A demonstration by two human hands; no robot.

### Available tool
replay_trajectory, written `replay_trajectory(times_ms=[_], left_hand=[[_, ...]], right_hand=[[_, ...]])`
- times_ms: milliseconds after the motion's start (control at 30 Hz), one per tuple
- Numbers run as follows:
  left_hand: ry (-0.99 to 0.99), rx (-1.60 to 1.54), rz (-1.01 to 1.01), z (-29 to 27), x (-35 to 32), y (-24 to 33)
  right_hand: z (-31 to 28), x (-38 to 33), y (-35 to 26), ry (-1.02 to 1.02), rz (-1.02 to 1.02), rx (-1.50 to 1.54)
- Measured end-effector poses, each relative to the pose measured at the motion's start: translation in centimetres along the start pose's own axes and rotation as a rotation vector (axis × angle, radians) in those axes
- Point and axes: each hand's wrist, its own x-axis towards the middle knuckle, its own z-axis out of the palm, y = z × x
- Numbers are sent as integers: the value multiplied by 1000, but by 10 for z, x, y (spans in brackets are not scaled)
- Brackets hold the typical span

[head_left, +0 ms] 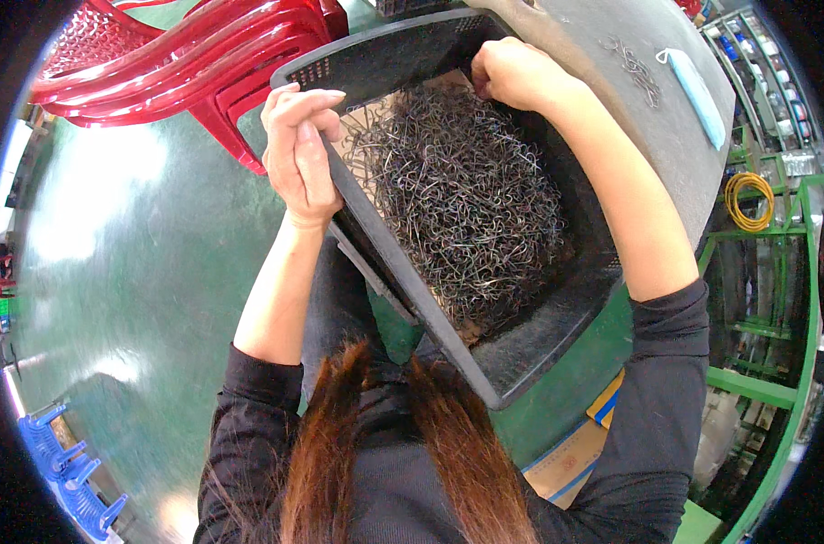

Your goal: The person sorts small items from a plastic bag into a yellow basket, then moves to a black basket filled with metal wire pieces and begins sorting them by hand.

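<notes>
In front of me a black plastic crate (557, 363) stands tilted, holding a tangled heap of small dark bent metal hooks (466, 208) on a piece of cardboard (355, 136). My left hand (301, 154) is at the crate's left rim, its wrist against the edge. Its fingers are loosely bent and apart, and I see nothing between them. Over the far right part of the crate, my right hand (513, 72) is closed with the fingertips pointing down by the heap's far edge. What it pinches, if anything, is hidden.
A grey table (575, 27) at the far right bears a few loose hooks (643, 77) and a light blue face mask (697, 95). Stacked red plastic chairs (203, 63) stand far left. Green shelving (765, 385) with a yellow coil (749, 201) is at right; a flat carton (566, 462) lies below.
</notes>
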Motion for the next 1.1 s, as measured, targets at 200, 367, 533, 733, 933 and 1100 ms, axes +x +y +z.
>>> replay_trajectory(times_ms=[200,367,533,733,933,1100], left_hand=[[55,-24,0,3,-1,-2],[-27,2,-31,-1,-2,-1],[31,-13,-5,2,0,-1],[29,-11,-1,1,0,0],[46,-30,8,1,1,-1],[-26,5,-16,-3,-1,4]], right_hand=[[-4,-5,-10,-206,124,-60],[-1,-4,-12,-198,116,-82],[2,-5,-11,-196,124,-89],[13,-3,-4,-129,102,-53],[2,-6,5,-23,75,82],[15,-10,4,147,47,160]])
